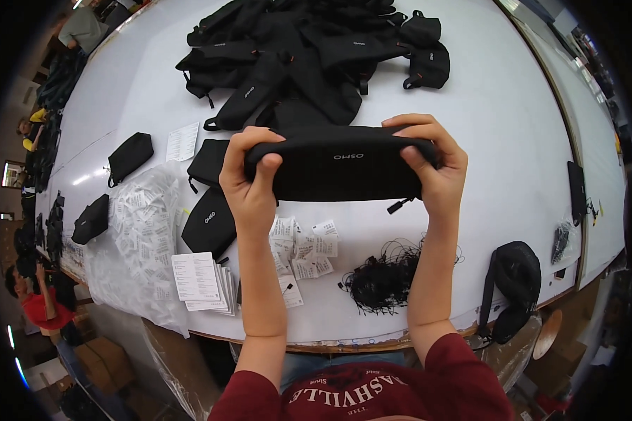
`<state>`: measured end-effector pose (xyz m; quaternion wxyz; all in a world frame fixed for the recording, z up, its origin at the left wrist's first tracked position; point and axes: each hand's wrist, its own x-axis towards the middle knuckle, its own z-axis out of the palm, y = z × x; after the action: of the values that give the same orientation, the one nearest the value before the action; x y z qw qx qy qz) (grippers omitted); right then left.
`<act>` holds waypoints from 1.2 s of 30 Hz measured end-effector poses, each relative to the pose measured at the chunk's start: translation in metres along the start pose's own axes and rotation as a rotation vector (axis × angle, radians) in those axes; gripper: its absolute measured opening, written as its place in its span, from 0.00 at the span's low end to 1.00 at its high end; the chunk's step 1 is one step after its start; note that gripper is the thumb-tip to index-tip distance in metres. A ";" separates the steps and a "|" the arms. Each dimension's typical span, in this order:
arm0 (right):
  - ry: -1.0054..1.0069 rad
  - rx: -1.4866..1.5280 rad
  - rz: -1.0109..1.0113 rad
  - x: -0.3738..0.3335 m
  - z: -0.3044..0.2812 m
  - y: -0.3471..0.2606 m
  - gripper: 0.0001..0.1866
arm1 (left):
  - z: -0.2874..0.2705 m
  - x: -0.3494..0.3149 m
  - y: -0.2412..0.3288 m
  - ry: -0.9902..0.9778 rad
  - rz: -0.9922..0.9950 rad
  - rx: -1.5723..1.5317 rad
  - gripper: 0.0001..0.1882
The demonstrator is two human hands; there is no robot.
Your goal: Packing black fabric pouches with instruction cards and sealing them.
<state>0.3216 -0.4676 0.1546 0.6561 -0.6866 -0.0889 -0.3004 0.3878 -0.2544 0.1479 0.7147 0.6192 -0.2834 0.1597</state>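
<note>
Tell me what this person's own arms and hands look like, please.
The left hand and right hand are human and ungloved, with no cables. The forearms are bare, wrists included. Short, dark red sleeves end near the elbows, part of a T-shirt with pale lettering across the chest. Some fingers are partly hidden.

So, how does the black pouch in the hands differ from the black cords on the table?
The black pouch is held up between the left hand and the right hand; the black cords lie on the table. The black pouch is one smooth, elongated piece, while the black cords are many thin strands in a tangled heap. Both are black.
</note>
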 end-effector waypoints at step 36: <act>-0.325 -0.635 0.464 -0.016 -0.073 -0.012 0.16 | 0.073 -0.053 -0.012 -1.139 -0.434 0.424 0.05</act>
<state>0.2813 -0.5312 0.1534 0.4399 -0.8947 0.0628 -0.0452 0.3381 -0.3216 0.1114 0.3308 0.7779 -0.4490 -0.2895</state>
